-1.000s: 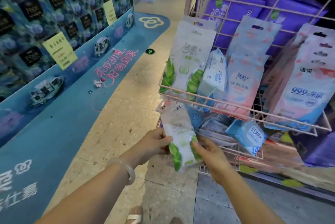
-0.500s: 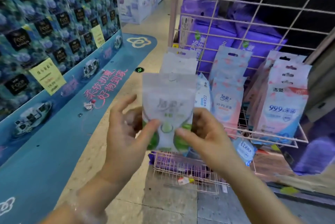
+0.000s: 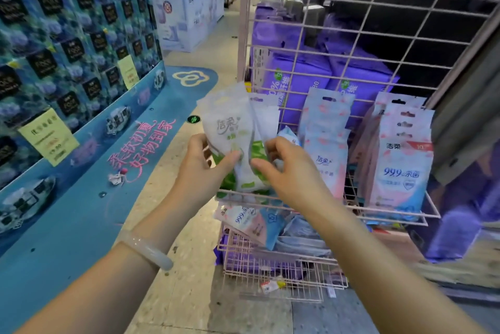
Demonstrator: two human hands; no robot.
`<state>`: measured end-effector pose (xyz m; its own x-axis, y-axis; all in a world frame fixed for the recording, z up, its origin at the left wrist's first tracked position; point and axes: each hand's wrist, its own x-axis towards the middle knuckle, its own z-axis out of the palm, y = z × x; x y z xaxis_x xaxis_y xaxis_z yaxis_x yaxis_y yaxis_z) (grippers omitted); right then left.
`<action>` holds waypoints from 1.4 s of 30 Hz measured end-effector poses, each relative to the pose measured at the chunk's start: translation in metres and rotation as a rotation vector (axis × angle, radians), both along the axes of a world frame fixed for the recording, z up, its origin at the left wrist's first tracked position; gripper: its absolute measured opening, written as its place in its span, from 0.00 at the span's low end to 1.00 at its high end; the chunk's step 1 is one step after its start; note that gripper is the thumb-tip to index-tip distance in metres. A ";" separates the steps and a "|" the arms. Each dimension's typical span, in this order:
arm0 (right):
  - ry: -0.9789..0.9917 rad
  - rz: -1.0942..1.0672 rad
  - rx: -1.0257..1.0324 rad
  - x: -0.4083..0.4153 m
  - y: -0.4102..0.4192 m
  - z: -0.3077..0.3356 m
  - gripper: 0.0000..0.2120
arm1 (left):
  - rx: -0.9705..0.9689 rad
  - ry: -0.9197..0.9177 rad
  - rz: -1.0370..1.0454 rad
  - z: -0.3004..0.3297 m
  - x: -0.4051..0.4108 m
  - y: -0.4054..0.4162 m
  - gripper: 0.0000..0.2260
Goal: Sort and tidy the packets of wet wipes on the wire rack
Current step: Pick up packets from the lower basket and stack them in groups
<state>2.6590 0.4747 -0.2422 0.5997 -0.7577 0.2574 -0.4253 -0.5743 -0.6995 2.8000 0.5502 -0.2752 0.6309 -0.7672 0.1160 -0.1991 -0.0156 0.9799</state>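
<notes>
Both hands are up at the left end of the pink wire rack [image 3: 303, 44], working on the white and green packets of wet wipes. The left hand [image 3: 201, 168] pinches one white and green packet [image 3: 230, 128] between thumb and curled fingers, holding it upright and tilted a little left, just in front of the upper basket [image 3: 392, 218]. The right hand [image 3: 286, 168] is beside it, thumb and fingers curled onto the lower part of a second white and green packet [image 3: 263, 122] that stands behind the first at the basket's left end. The picture is blurred there, so how firmly it grips I cannot tell.

To the right in the same basket stand pink and blue packets [image 3: 324, 128], and at the far right end a taller stack of pink packets [image 3: 403, 160] marked 99.9. Behind the wire, big purple packs [image 3: 297, 76] are stacked. In the lower basket [image 3: 270, 274], near the floor, a pink and blue packet [image 3: 251, 222] lies flat among other loose packets. A pale bangle [image 3: 148, 251] sits on the left wrist. On the left runs a blue display wall [image 3: 67, 49] with yellow price tags [image 3: 47, 134].
</notes>
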 end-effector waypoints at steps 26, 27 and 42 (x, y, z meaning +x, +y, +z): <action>0.063 0.173 0.155 0.021 -0.038 0.011 0.40 | -0.021 0.164 -0.483 0.013 0.014 -0.027 0.20; -0.005 0.176 0.155 0.020 -0.036 0.011 0.40 | -0.047 0.143 -0.464 0.013 0.013 -0.027 0.22; 0.155 0.210 0.158 0.018 -0.051 0.011 0.53 | -0.059 0.115 -0.466 0.012 0.021 -0.035 0.36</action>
